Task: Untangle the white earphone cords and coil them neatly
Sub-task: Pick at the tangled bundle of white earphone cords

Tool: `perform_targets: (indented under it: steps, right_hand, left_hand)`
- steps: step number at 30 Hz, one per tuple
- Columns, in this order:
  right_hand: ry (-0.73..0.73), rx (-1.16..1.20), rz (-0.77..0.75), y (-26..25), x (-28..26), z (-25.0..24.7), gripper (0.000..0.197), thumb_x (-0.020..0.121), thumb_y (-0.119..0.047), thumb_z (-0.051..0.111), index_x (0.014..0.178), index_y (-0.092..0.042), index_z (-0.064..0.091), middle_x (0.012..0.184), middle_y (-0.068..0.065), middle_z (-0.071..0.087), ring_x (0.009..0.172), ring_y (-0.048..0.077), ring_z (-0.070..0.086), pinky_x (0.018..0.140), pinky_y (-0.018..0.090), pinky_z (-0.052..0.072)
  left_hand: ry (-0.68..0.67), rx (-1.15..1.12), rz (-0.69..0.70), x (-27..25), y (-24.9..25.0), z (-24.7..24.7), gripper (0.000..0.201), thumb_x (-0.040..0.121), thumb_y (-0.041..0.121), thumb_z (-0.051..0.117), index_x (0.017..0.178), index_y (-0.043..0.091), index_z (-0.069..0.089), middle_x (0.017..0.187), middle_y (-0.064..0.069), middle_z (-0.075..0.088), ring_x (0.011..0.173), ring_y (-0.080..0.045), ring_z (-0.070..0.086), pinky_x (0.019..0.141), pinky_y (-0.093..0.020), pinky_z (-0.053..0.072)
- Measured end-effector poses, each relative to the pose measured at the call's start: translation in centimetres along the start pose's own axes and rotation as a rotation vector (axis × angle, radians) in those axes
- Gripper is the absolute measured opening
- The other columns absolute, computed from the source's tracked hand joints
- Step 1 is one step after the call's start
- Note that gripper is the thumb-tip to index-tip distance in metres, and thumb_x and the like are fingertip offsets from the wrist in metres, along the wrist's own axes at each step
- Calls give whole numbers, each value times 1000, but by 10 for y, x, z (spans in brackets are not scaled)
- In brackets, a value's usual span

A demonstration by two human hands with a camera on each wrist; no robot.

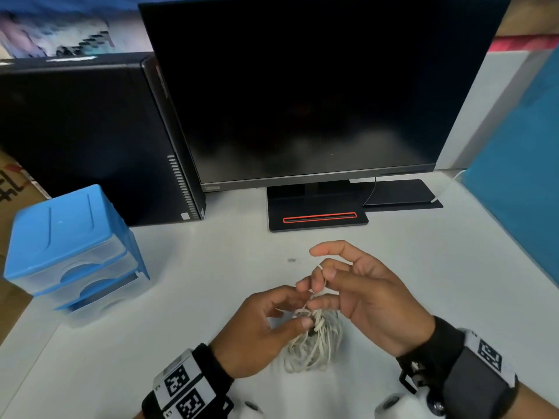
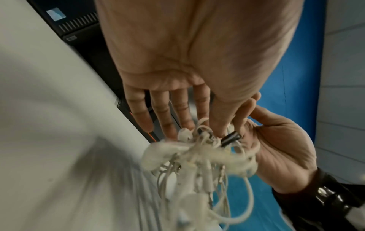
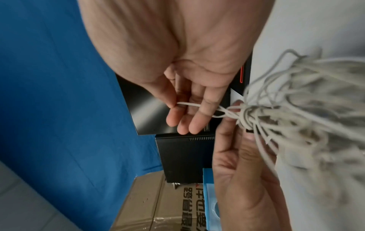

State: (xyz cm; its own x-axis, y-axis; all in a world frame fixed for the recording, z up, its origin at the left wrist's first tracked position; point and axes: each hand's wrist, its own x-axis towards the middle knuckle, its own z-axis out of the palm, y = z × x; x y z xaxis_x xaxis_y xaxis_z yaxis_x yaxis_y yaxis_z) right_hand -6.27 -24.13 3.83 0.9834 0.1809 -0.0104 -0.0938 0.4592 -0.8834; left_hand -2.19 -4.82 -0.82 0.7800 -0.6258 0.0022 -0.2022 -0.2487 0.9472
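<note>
Earphone cords [image 1: 314, 343]: white, knotted bundle. Left hand [image 1: 257, 334] grip pinches knot; right hand [image 1: 363, 297] grip pinches loop.

We cannot trace single strands in the white earphone cords [image 2: 199, 164]: the wrist views smear the bundle, and its 6 o'clock end runs off the left wrist picture. In the head view the left hand [image 1: 257, 334] covers the tangle's 9 o'clock side

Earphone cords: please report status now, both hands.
Left hand pinches the cord bundle at its knot. Right hand fingers pull one strand out. Still tangled. Nothing in the way.
</note>
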Motion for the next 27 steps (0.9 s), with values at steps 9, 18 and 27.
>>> perform_targets:
  steps: [9,18,27]
  right_hand:
    - [95,-119,73,-13,2,-9,34,77,-17,48,99,-6,71,49,13,44,61,32,58,59,32,51]
    - [218,-411,129,-8,7,-14,13,96,-7,58,101,-9,69,68,18,68,73,33,71,62,34,54]
    - [224,-748,-186,7,3,-13,7,84,-16,77,80,-17,70,80,3,71,79,12,66,79,27,53]
  left_hand:
    - [135,-55,11,5,-8,-10,5,86,21,66,84,24,70,80,2,72,72,-13,62,73,-27,50]
    - [199,-176,-10,7,-6,-10,7,95,12,55,91,8,60,73,2,66,69,-12,58,68,-21,46]
    - [341,-316,-228,7,1,-10,4,95,6,58,91,6,59,72,-17,68,52,-20,59,52,-29,49]
